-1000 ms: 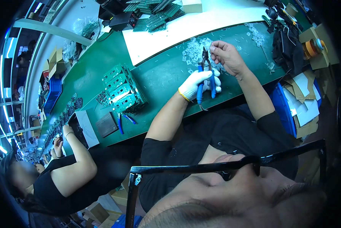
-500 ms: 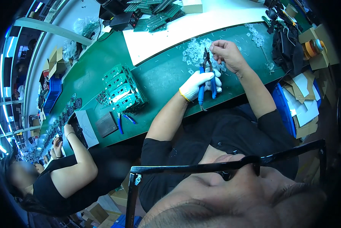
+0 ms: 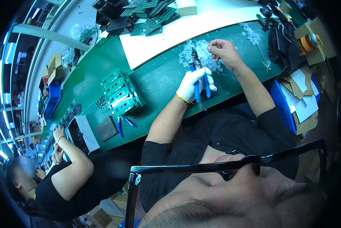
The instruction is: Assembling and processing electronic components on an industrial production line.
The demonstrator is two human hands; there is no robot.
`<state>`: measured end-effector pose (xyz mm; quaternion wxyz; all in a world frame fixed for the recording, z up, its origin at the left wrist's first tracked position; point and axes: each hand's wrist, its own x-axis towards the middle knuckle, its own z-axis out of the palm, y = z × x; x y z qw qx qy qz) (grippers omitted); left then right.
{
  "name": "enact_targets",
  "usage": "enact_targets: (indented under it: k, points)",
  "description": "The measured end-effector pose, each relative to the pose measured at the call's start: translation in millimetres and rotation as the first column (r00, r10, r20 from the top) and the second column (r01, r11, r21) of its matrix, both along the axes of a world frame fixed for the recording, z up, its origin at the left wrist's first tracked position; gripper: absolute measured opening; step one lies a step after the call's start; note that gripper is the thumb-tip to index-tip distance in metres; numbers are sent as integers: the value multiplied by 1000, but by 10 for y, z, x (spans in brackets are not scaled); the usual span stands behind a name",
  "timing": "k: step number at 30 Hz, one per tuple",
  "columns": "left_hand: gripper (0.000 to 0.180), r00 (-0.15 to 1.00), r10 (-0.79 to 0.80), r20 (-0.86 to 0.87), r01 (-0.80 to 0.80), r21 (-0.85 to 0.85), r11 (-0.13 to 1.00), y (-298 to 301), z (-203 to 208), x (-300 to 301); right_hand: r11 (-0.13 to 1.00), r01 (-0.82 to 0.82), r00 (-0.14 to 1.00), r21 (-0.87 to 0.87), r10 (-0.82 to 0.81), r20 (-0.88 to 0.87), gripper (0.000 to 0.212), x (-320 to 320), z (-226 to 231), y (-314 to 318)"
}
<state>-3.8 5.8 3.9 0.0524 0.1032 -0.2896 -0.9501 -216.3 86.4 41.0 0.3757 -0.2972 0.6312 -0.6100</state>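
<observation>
My left hand (image 3: pixel 189 84), in a white glove with a yellow cuff, is closed around blue-handled pliers (image 3: pixel 197 92). Their dark jaws point away from me, over a pile of small clear plastic pieces (image 3: pixel 205 57) on the green table (image 3: pixel 155 87). To the right, my bare right hand (image 3: pixel 226 55) hovers at the pile's edge with thumb and fingers pinched together. Whatever sits in that pinch is too small to make out. The pliers' tips are apart from my right fingers.
Stacked green circuit boards (image 3: pixel 121 95) stand left of my left arm, near a second pair of blue-handled pliers (image 3: pixel 120 127) and a dark flat block (image 3: pixel 107 129). A co-worker (image 3: pixel 71 171) reaches beside a grey box (image 3: pixel 85 133). At right stands a blue bin (image 3: pixel 284 102) of cardboard.
My left hand has shifted slightly left, and the pliers' jaws have swung left, away from my right fingers. My right hand stays pinched in nearly the same place. The co-worker's hands have moved.
</observation>
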Motion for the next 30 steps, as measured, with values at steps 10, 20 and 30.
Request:
enact_targets:
  k: [10, 20, 30]
  points:
    - [45, 998, -30, -49, 31, 21, 999, -64, -193, -28, 924, 383, 412, 2, -169, -895, 28, -870, -225, 434]
    - [38, 999, -42, 25, 42, -3, 999, -68, -98, 3, 902, 369, 144, 224, 182, -973, 14, -1887, -456, 322]
    - [33, 998, -55, 32, 57, -52, 997, -60, -114, 46, 972, 219, 468, 86, -27, -883, 21, -1321, -363, 300]
